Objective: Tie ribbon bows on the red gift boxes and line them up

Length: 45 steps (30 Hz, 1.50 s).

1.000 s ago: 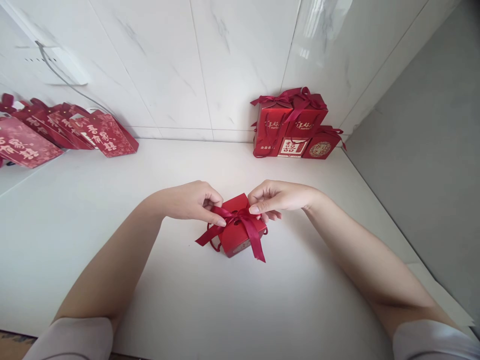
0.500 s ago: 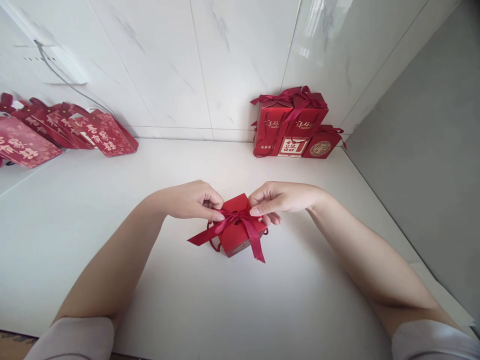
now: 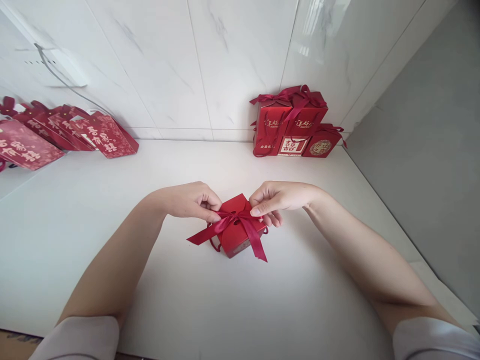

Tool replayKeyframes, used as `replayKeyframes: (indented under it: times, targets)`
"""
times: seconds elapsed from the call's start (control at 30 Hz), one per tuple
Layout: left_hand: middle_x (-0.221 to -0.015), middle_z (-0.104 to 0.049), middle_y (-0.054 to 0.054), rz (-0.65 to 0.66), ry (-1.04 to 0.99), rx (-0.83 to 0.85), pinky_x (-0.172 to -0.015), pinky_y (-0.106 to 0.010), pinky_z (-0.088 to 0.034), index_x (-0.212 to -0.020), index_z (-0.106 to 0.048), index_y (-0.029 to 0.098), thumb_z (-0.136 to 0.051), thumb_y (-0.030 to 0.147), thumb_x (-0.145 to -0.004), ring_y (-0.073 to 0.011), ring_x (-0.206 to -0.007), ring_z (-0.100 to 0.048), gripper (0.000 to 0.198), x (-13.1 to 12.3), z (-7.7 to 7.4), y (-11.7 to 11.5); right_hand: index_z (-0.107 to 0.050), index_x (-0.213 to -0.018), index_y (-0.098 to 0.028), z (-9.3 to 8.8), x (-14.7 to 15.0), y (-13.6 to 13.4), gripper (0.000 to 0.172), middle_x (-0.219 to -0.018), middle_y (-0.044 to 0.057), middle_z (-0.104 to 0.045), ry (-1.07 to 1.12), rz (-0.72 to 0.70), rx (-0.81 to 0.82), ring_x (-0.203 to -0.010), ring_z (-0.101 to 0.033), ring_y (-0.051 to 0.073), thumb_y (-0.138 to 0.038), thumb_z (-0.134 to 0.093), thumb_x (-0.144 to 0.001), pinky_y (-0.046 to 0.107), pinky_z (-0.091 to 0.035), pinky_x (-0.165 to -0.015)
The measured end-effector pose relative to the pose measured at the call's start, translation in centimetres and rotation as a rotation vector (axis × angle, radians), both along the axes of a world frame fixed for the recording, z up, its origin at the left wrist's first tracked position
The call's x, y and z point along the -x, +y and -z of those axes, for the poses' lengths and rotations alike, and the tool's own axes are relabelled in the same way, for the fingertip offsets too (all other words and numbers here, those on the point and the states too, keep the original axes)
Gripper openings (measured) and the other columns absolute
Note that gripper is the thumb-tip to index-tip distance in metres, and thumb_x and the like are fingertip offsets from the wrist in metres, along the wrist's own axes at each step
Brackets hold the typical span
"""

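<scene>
Spread across most of the view, from 3 round through 6 to 9 o'clock, a white tabletop (image 3: 210,305). Behind it, around 12, a tiled wall (image 3: 165,55), pale with grey veins. Between 2 and 3, a plain grey panel (image 3: 423,125). Between 9 and 10, a row of printed red packages (image 3: 75,132) with pale lettering, close by the wall. Between 1 and 2, a cluster of red boxes (image 3: 296,131), ribbon-tied, one with a white label, another with a round gold emblem. Just off centre toward 6, resting on the tabletop well apart from both groups, a small red box (image 3: 234,235): bright, plain-topped, angular, with a curved flap edge on the upper part and a paler patterned patch low on the side facing 5. At 10 o'clock from the box, the left hand (image 3: 192,200), narrowed to a pinch on a ribbon (image 3: 253,235); at 2, the right hand (image 3: 276,198), likewise pinching the ribbon, other fingers curled loosely beside the lid. Glossy crimson, tied across the lid near the middle, with flat loose tails toward 8 and 5, both reaching past the edge. At 8 and 3, thin dark-red cord handles (image 3: 214,245). Smallest, just under the knot, a dark opening (image 3: 236,223) in the lid.
</scene>
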<state>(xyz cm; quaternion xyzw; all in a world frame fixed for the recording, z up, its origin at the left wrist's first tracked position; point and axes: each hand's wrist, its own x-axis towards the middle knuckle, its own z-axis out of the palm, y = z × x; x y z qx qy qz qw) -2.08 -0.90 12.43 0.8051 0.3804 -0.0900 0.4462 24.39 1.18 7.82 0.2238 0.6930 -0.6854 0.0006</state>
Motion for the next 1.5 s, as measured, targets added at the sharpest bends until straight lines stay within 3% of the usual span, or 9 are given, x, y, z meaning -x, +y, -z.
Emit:
replayKeyframes:
  times: [0.23,0.33,0.43,0.5,0.57,0.67,0.87,1.07,1.5]
  targets:
    - [-0.063,-0.04,0.003,-0.112,0.053,-0.045,-0.051,-0.023,-0.025,-0.063,-0.046,0.016,-0.058,0.041,-0.088,-0.0088,-0.056,-0.031,0.037,0.1,-0.7,-0.2,-0.06,-0.075,-0.015,0.3,-0.2,0.3,0.036,-0.061,0.0,-0.068,0.038,0.043,-0.019,-0.046,-0.058,0.008,-0.048,-0.07,-0.085,0.019,-0.047,-0.045]
    - [-0.077,-0.057,0.0,-0.154,-0.039,-0.075,-0.057,-0.022,-0.034,-0.087,-0.061,0.019,-0.057,0.047,-0.089,-0.0115,-0.065,-0.046,0.028,-0.1,-0.8,-0.4,-0.058,-0.077,-0.016,-0.4,-0.7,0.0,0.037,-0.054,-0.002,-0.065,0.018,0.062,-0.061,-0.043,-0.057,0.009,-0.051,-0.066,-0.089,0.019,-0.045,-0.042]
    - [-0.089,-0.063,-0.002,-0.278,-0.113,-0.166,-0.064,-0.024,-0.04,-0.11,-0.058,0.024,-0.057,0.05,-0.089,-0.0151,-0.076,-0.054,0.034,-0.1,-0.7,-0.6,-0.058,-0.08,-0.017,-0.8,-1.1,-0.1,0.037,-0.05,-0.003,-0.063,0.001,0.069,-0.07,-0.038,-0.054,0.008,-0.052,-0.065,-0.089,0.018,-0.044,-0.04]
    - [-0.077,-0.058,-0.001,-0.332,-0.007,-0.241,-0.056,-0.024,-0.035,-0.094,-0.062,0.022,-0.059,0.055,-0.086,-0.0143,-0.065,-0.049,0.034,0.3,-0.6,-0.5,-0.058,-0.082,-0.017,-0.7,-1.2,0.1,0.036,-0.05,-0.004,-0.063,0.006,0.06,-0.068,-0.038,-0.054,0.009,-0.05,-0.068,-0.087,0.019,-0.045,-0.04]
    - [-0.061,-0.044,0.0,-0.304,0.152,-0.217,-0.048,-0.027,-0.023,-0.066,-0.056,0.019,-0.062,0.058,-0.083,-0.0116,-0.05,-0.034,0.042,0.8,-0.4,-0.3,-0.06,-0.082,-0.016,-0.4,-1.3,0.4,0.034,-0.051,-0.003,-0.064,0.012,0.044,-0.068,-0.038,-0.055,0.009,-0.049,-0.068,-0.087,0.019,-0.046,-0.042]
    - [-0.053,-0.029,0.001,-0.221,0.23,-0.056,-0.047,-0.03,-0.013,-0.051,-0.042,0.018,-0.066,0.056,-0.08,-0.01,-0.046,-0.019,0.053,1.4,-0.2,0.1,-0.065,-0.087,-0.015,0.1,-1.3,0.8,0.034,-0.052,-0.002,-0.066,0.021,0.029,-0.065,-0.038,-0.056,0.009,-0.049,-0.066,-0.089,0.02,-0.046,-0.043]
    - [-0.061,-0.053,-0.002,-0.026,0.082,0.125,-0.051,-0.026,-0.03,-0.059,-0.062,0.017,-0.063,0.045,-0.084,-0.012,-0.055,-0.042,0.038,0.8,-0.3,0.4,-0.069,-0.084,-0.013,0.2,-1.2,1.0,0.036,-0.063,0.001,-0.07,0.053,0.022,-0.074,-0.049,-0.06,0.01,-0.049,-0.066,-0.089,0.021,-0.049,-0.05]
    - [-0.071,-0.069,-0.004,0.062,0.085,0.206,-0.059,-0.022,-0.043,-0.062,-0.065,0.016,-0.068,0.037,-0.082,-0.0138,-0.066,-0.059,0.029,0.6,0.0,0.5,-0.066,-0.077,-0.013,0.7,-1.0,1.2,0.035,-0.061,0.001,-0.068,0.024,-0.029,-0.07,-0.048,-0.055,0.007,-0.046,-0.064,-0.091,0.019,-0.034,-0.043]
    - [-0.072,-0.069,-0.003,0.082,0.266,0.131,-0.057,-0.024,-0.038,-0.067,-0.071,0.017,-0.073,0.041,-0.074,-0.0143,-0.065,-0.056,0.025,0.7,0.6,0.8,-0.064,-0.077,-0.013,1.2,-0.8,1.1,0.04,-0.053,0.0,-0.065,0.097,0.038,-0.033,-0.042,-0.055,0.009,-0.052,-0.063,-0.089,0.02,-0.042,-0.041]
